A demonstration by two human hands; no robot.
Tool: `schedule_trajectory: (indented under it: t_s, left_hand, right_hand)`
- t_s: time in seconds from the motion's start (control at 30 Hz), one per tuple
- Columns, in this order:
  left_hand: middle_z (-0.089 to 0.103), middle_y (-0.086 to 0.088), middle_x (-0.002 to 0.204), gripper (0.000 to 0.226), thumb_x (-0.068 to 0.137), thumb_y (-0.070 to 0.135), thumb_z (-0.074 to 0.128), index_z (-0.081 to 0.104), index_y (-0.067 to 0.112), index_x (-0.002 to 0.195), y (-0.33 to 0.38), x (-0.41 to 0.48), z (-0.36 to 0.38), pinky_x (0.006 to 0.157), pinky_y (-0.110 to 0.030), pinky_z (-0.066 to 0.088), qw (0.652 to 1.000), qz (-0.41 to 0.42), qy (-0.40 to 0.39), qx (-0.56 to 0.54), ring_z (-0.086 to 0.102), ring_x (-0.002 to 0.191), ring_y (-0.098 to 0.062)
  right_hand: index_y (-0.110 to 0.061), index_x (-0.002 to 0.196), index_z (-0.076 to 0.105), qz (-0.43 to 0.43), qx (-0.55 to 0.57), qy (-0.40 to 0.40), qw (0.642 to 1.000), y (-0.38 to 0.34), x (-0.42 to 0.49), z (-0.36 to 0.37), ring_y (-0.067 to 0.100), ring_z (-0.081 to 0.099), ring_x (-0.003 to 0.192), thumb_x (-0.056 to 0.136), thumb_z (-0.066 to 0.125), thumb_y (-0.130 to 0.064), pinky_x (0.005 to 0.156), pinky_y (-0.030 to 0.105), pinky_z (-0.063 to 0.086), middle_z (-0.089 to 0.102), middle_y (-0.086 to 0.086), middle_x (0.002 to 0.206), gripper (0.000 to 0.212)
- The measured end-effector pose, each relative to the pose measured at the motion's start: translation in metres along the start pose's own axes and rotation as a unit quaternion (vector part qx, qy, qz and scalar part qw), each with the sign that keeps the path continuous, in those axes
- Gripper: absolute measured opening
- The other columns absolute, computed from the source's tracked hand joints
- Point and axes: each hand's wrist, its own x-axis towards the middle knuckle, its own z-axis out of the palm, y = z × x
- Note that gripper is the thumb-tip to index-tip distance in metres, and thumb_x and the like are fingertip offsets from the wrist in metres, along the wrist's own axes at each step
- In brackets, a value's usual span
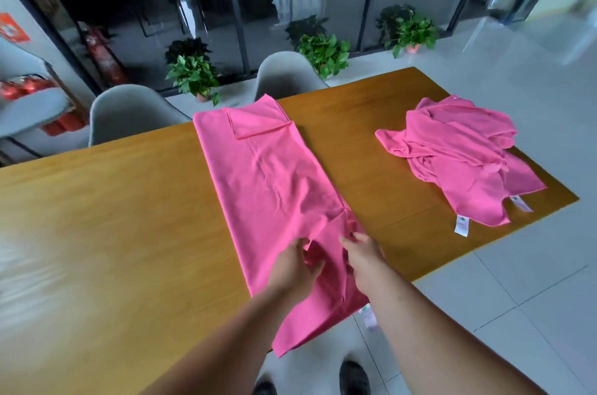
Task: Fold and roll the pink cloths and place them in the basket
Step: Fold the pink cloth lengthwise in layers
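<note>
A long pink cloth (268,181) lies folded lengthwise across the wooden table (113,217), its far end turned back and its near end hanging over the table's front edge. My left hand (295,268) rests on the near part of this cloth, fingers curled into a bunched fold. My right hand (363,257) sits just to its right, fingertips on the cloth's right edge; whether they pinch it I cannot tell. A second pink cloth (462,155) lies crumpled on the table's right end, white tags showing. No basket is in view.
Two grey chairs (135,113) stand behind the table's far edge. Potted plants (193,74) line the dark glass wall. Tiled floor (504,281) lies to the right of the table. My shoes (353,377) show below the near edge.
</note>
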Motion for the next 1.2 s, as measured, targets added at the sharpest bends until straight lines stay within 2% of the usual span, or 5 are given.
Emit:
schedule_trajectory:
  t_s: [0.13, 0.37, 0.57, 0.73, 1.2]
  left_hand:
    - [0.061, -0.003, 0.062, 0.023, 0.092, 0.025, 0.066, 0.065, 0.014, 0.072, 0.026, -0.004, 0.02, 0.057, -0.037, 0.045, 0.997, -0.034, 0.048, -0.04, 0.054, 0.057, -0.024]
    - [0.067, 0.009, 0.109, 0.014, 0.094, 0.024, 0.072, 0.073, 0.022, 0.108, 0.065, -0.028, 0.075, 0.063, -0.01, 0.05, 0.994, 0.025, 0.014, -0.105, 0.065, 0.075, 0.012]
    - [0.058, 0.012, 0.131, 0.057, 0.081, 0.052, 0.071, 0.056, 0.036, 0.133, 0.052, -0.043, 0.101, 0.095, -0.033, 0.051, 0.993, 0.106, -0.005, 0.047, 0.057, 0.115, -0.012]
    - [0.055, 0.005, 0.124, 0.049, 0.092, 0.038, 0.066, 0.05, 0.031, 0.137, 0.029, -0.057, 0.106, 0.089, -0.038, 0.05, 0.961, 0.115, 0.142, 0.209, 0.051, 0.107, -0.022]
    - [0.058, -0.003, 0.099, 0.039, 0.073, 0.0, 0.078, 0.067, 0.016, 0.107, -0.05, -0.115, 0.089, 0.07, -0.044, 0.046, 0.921, -0.029, 0.239, 0.307, 0.053, 0.088, -0.03]
  right_hand:
    - [-0.027, 0.118, 0.071, -0.025, 0.004, -0.023, 0.999, 0.012, -0.004, -0.015, 0.027, 0.07, 0.099, 0.092, 0.073, -0.044, 0.089, 0.045, 0.06, 0.072, -0.002, 0.109, 0.031]
    - [-0.032, 0.112, 0.071, -0.025, 0.002, -0.088, 0.996, 0.033, -0.005, -0.046, 0.028, 0.074, 0.096, 0.063, 0.041, -0.102, 0.088, 0.053, 0.062, 0.076, 0.003, 0.103, 0.091]
    - [-0.017, 0.127, 0.071, -0.01, -0.047, -0.078, 0.996, 0.038, 0.014, -0.074, 0.031, 0.075, 0.085, 0.097, 0.062, -0.035, 0.064, 0.053, 0.065, 0.074, 0.006, 0.101, 0.036]
    - [-0.019, 0.134, 0.066, 0.029, 0.133, -0.124, 0.983, 0.036, 0.02, -0.082, 0.032, 0.073, 0.096, 0.101, 0.07, -0.023, 0.075, 0.053, 0.066, 0.068, 0.0, 0.112, 0.034]
    - [-0.012, 0.104, 0.074, -0.104, -0.071, -0.081, 0.989, 0.074, 0.044, -0.122, 0.016, 0.077, 0.067, 0.089, 0.082, -0.01, 0.066, 0.033, 0.065, 0.077, 0.003, 0.088, 0.017]
